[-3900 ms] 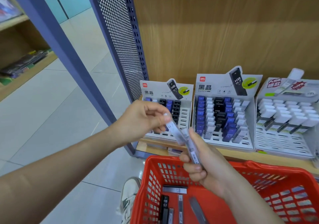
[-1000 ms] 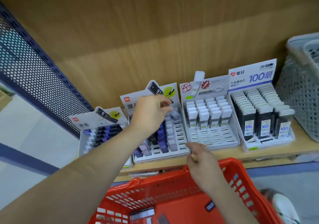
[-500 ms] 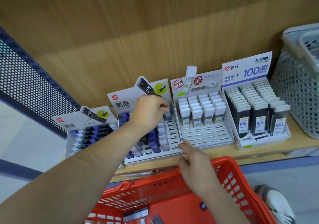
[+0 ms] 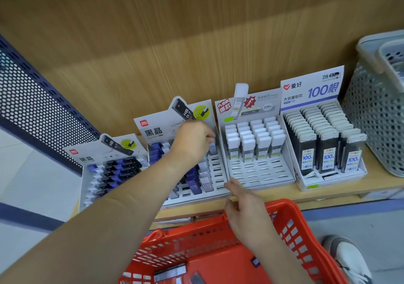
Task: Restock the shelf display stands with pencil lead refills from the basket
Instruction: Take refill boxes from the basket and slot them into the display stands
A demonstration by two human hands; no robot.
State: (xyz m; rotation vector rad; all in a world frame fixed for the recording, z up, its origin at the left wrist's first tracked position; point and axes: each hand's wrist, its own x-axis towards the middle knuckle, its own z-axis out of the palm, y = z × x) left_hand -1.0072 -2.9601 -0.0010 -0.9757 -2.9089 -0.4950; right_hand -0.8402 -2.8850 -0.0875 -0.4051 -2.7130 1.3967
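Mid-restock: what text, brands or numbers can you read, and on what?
"黑晶": headers of leftmost stand and second stand.
"deli": second stand's red logo.
"HB 0.7": case pictured on both headers; purple refill in second stand.
"爆款": third stand header.
"活动铅芯": same header.
"爱好": fourth stand header.
"100根": same.
"2B 0.7": same.
"大容量铅芯": same.
"100": black refills there.
"HB": loose refill in red basket.
Fine print: too blurred.

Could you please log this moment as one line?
left hand: curled at second HB 0.7 display stand, top-right slots, grip unclear | right hand: open above red basket | pencil lead refills: in basket
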